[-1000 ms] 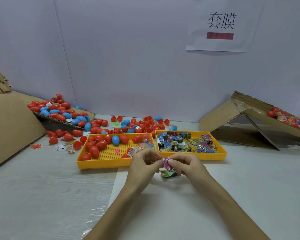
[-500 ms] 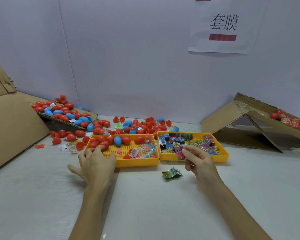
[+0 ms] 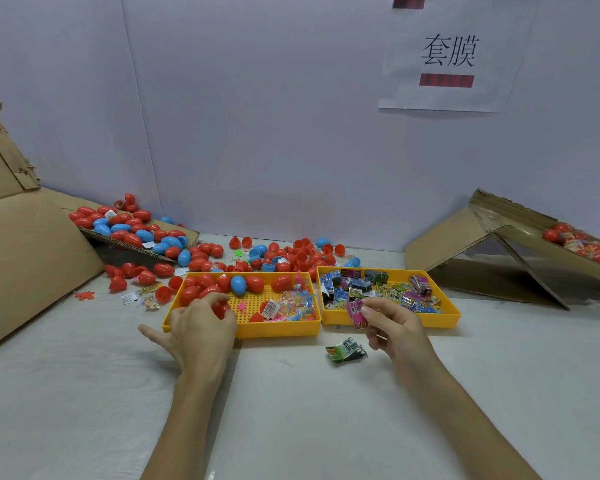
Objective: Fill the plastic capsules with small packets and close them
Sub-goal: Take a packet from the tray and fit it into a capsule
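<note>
Left hand (image 3: 201, 329): fingers curled over a red capsule (image 3: 221, 309) in the near left part of the capsule tray (image 3: 278, 330). They appear clamped on it, though they hide most of the shell.

Right hand (image 3: 394, 327): thumb and forefinger pinch a pink packet (image 3: 355, 311) just right of the capsule tray, over the near rim of the adjoining packet tray (image 3: 437, 320).

A green packet (image 3: 346, 351) lies on the bench (image 3: 291, 410) in front of the capsule tray's right corner. Loose capsules (image 3: 302, 258), red and blue, lie behind the capsule tray.
</note>
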A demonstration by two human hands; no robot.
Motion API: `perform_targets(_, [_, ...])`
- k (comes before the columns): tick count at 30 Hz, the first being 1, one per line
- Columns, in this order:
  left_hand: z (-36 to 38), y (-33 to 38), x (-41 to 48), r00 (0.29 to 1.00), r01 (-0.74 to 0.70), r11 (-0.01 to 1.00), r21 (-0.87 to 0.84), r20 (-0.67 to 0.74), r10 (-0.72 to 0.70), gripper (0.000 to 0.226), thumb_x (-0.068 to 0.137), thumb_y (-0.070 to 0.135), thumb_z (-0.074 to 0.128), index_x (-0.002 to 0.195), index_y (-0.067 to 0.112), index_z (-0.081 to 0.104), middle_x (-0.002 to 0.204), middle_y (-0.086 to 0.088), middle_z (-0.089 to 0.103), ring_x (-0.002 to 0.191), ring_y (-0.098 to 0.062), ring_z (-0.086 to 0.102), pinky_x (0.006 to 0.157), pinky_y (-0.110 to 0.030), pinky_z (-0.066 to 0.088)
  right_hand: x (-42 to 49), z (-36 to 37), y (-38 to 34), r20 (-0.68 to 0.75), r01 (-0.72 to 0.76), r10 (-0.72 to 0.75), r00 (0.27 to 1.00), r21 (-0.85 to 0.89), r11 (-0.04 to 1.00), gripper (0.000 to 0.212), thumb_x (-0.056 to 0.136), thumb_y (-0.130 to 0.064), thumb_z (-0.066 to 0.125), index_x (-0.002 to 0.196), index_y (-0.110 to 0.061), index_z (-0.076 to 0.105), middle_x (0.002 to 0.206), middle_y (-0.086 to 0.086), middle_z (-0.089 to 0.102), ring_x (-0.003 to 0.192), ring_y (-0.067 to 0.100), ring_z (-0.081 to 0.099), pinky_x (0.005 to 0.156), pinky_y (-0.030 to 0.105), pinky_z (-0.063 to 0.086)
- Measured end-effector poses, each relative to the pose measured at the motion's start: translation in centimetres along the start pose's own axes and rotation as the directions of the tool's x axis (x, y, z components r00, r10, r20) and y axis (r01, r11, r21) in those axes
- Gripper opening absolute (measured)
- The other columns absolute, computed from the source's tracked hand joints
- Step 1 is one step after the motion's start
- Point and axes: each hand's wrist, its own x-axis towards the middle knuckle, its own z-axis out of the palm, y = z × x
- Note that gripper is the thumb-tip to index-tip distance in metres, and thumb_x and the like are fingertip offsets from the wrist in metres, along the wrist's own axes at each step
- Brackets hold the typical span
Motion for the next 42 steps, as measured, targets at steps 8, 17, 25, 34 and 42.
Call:
perform_targets(8, [-0.2,1.5,-0.9,0.91,-0.413,0.78,-0.471,-0.247,0.333,0.049,0.082,0.024,0.082,0.127,0.025,0.063,0.122,0.0,0.061,0.111,-0.02,0.061,0.096,-0.038,0.051,-0.3,0.1,-0.3,0.018,-0.011,0.01,1.0,0.061,0.998,0.008,0.082,-0.012,0.072,0.088,-0.015,0.077,0.068,0.002,0.064,0.053,0.014,0.05,0.05,0.022,0.043])
perform_targets(17, [-0.1,4.1,-3.8,0.81,0.118,0.318,-0.941,0.276,0.517,0.042,0.061,0.028,0.084,0.099,0.02,0.07,0.106,-0.006,0.071,0.093,-0.021,0.071,0.067,-0.024,0.056,-1.0,0.5,-1.2,0.149,-0.016,0.006,0.989,0.064,0.998,0.023,0.071,-0.018,0.081,0.093,-0.02,0.081,0.084,0.007,0.074,0.072,0.018,0.07,0.059,0.022,0.049])
perform_targets(25, [-0.1,3.9,-3.6,0.74,0.327,0.224,-0.918,0.396,0.544,0.042,0.071,0.013,0.078,0.112,0.02,0.076,0.111,-0.001,0.074,0.102,-0.025,0.073,0.078,-0.027,0.059,-1.3,0.7,-1.2,0.224,-0.019,0.011,0.975,0.031,0.999,0.031,0.076,-0.025,0.069,0.105,-0.025,0.079,0.088,0.004,0.071,0.07,0.016,0.063,0.061,0.024,0.047])
perform_targets(34, [-0.4,4.3,-4.2,0.711,0.259,0.347,-0.901,0.421,0.563,0.03,0.072,0.03,0.077,0.101,0.034,0.078,0.106,-0.001,0.076,0.094,-0.023,0.074,0.075,-0.025,0.059,-1.2,0.6,-1.3,0.205,-0.024,0.018,0.979,0.031,0.999,0.027,0.076,-0.026,0.068,0.1,-0.021,0.08,0.083,0.006,0.072,0.084,0.016,0.068,0.062,0.022,0.048])
perform_targets(42, [0.0,4.2,-4.3,0.681,0.239,0.385,-0.892,0.436,0.588,0.037,0.071,0.034,0.077,0.107,0.029,0.076,0.103,0.001,0.076,0.092,-0.023,0.075,0.076,-0.025,0.059,-1.3,0.6,-1.5,0.231,-0.027,0.016,0.973,0.043,0.999,0.025,0.077,-0.027,0.068,0.098,-0.02,0.08,0.086,0.01,0.073,0.086,0.02,0.07,0.066,0.024,0.049])
